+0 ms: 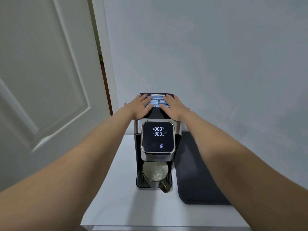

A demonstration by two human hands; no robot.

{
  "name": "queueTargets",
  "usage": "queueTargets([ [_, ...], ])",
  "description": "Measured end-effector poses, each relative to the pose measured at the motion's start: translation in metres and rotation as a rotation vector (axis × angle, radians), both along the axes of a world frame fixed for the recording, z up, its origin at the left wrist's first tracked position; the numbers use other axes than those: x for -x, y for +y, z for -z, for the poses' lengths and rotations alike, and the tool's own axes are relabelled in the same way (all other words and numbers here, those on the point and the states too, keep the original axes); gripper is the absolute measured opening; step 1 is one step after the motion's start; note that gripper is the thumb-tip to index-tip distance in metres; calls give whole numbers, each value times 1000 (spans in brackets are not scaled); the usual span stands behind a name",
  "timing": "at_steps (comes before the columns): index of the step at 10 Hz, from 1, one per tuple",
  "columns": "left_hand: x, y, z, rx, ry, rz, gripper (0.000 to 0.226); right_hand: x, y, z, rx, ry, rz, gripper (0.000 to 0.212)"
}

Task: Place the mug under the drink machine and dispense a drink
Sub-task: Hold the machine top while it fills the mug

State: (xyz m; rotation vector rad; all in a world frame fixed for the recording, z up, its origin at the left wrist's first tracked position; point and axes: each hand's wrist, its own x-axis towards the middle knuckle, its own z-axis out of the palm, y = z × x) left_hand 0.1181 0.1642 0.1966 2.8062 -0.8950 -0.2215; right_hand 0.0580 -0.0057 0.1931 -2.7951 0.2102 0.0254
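A black and steel drink machine (157, 139) stands on a white table (123, 189). Its dark top screen shows lit digits reading 300 ml. A grey mug (154, 173) sits on the drip tray (139, 180) under the spout, handle toward me on the right, with liquid visible inside. My left hand (141, 105) lies flat on the left of the machine's rear lid, fingers spread. My right hand (172, 106) lies flat on the right of the same lid. Between the hands a blue label shows. Neither hand holds anything.
A dark mat (196, 172) lies on the table right of the machine. A white panelled door (43, 80) stands at the left, with a narrow gap beside it. A plain pale wall rises behind. The table's front edge runs near the bottom of the view.
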Motion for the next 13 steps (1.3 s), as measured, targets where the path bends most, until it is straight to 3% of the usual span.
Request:
queueTargets([
  [13, -1, 1, 1, 7, -3, 1, 59, 1, 1, -2, -2, 13, 10, 60],
])
